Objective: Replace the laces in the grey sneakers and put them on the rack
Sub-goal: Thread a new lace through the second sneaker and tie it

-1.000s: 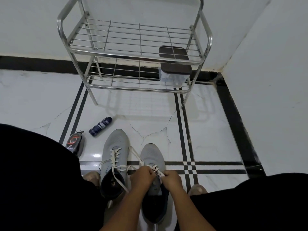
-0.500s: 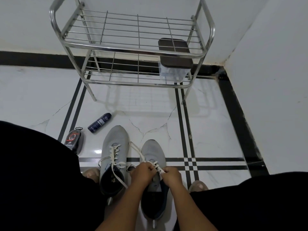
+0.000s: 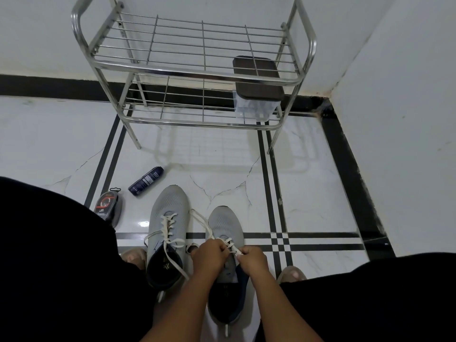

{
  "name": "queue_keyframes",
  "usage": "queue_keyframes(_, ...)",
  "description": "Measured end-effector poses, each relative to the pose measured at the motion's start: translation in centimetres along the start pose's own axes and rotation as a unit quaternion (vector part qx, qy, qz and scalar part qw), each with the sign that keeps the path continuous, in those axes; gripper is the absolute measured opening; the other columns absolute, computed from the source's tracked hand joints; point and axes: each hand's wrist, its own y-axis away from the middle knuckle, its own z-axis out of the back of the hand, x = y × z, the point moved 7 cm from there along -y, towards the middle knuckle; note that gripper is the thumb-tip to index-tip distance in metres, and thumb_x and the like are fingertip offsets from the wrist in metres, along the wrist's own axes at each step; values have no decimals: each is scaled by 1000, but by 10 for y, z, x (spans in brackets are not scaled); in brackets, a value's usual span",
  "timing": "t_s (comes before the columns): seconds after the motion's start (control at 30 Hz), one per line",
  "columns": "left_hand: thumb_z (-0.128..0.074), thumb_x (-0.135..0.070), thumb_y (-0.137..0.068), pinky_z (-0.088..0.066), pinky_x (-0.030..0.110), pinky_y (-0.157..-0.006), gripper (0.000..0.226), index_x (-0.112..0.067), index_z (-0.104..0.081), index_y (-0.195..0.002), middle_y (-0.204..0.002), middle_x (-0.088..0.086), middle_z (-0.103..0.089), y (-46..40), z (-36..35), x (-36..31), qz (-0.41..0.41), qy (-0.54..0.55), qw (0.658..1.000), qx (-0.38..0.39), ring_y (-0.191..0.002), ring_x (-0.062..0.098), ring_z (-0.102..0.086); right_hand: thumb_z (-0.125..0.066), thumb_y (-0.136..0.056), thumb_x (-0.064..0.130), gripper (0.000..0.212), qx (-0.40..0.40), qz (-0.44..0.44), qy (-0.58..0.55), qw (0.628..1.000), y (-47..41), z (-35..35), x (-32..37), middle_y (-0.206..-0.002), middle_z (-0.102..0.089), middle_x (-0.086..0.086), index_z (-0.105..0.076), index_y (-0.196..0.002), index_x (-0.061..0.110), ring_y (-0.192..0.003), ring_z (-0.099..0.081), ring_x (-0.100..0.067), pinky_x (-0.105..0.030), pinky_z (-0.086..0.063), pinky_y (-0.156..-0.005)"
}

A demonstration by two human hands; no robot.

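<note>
Two grey sneakers stand side by side on the white floor between my knees, toes pointing away. The left sneaker carries a loose white lace whose ends trail over its dark opening. Over the tongue of the right sneaker, my left hand and my right hand each pinch a strand of its white lace. One strand runs up and left from my left hand. The steel rack stands against the wall beyond the shoes.
A clear box with a dark lid sits on the rack's lower shelf at the right. A dark spray can lies on the floor left of the shoes, with a small shoe-polish sponge pack beside my left knee. A wall closes the right side.
The view has tilted slightly downward. My hands stay on the right sneaker's lace with only small finger movements.
</note>
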Motion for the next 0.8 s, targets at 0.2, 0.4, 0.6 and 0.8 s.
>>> queue_keyframes(0.2, -52, -30, -83, -39, 31, -80, 20, -24, -62, -68, -80, -4, -67, 0, -1, -1, 6, 0, 1000, -5, -89, 17, -63, -57, -91, 21, 21, -2, -7, -4, 1000, -1, -1, -2, -103, -71, -10, -73, -104, 13, -99, -63, -26, -26, -44, -74)
queue_keyframes(0.4, -51, -29, -83, -45, 32, -88, 17, -28, -65, -72, -88, -4, -69, 0, -4, 2, 29, 25, 999, 12, -93, 17, -63, -56, -92, 23, 21, -3, -9, 7, 1000, -3, -2, -2, -103, -71, -9, -74, -102, 15, -99, -63, -26, -27, -44, -73)
queue_keyframes(0.6, -53, -31, -84, -40, 31, -84, 21, -25, -72, -88, -90, -3, -70, 1, -2, -2, -8, -12, 1000, -14, -92, 15, -63, -57, -89, 19, 19, 13, -24, -33, 999, -8, -8, -6, -93, -70, -8, -74, -94, 16, -91, -63, -25, -27, -45, -72)
queue_keyframes(0.8, -55, -33, -87, -38, 32, -82, 19, -31, -72, -96, -100, -4, -64, 5, -2, -11, -51, -49, 997, -39, -96, 16, -60, -62, -85, 24, 17, 20, -122, -253, 959, -18, -17, -27, -91, -70, -13, -67, -75, 12, -87, -64, -27, -36, -52, -83)
